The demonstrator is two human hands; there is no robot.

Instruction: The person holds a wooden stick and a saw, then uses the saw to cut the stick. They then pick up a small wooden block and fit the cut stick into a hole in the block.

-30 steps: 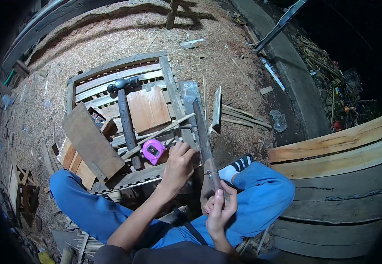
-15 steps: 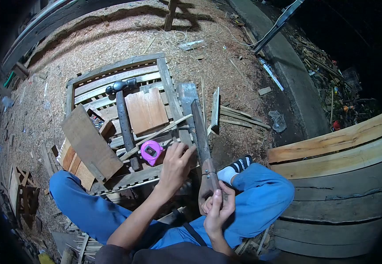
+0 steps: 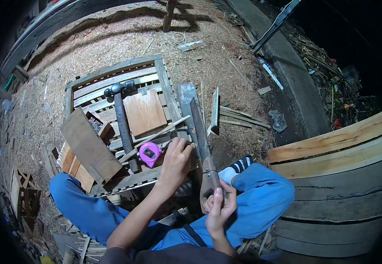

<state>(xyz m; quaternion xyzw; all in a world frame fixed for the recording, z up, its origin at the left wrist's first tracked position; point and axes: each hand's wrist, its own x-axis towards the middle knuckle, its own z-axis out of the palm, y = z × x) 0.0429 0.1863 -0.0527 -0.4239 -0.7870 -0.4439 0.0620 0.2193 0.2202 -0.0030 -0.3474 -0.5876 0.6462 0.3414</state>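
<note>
My right hand point(image 3: 220, 206) is closed around the wooden handle of a handsaw point(image 3: 202, 138), whose dark blade points away from me and slightly left. My left hand point(image 3: 176, 162) has curled fingers above the near right corner of a slatted wooden crate point(image 3: 166, 79). Whatever lies under those fingers is hidden. Just left of that hand sits a pink tape measure point(image 3: 149, 153). A thin wooden stick point(image 3: 171, 126) runs diagonally beyond the hand. A hammer point(image 3: 123, 119) lies on the slats beside a square light board point(image 3: 144, 112).
A brown board point(image 3: 89, 145) leans over the crate's left side. Long planks point(image 3: 332, 149) lie at the right. Loose sticks point(image 3: 239, 116) and a small upright board point(image 3: 215, 110) stand beyond the saw. Wood shavings cover the ground.
My left hand has shifted slightly, with its fingers a little higher and more bunched. My right hand stays on the saw handle. The whole view has moved slightly.
</note>
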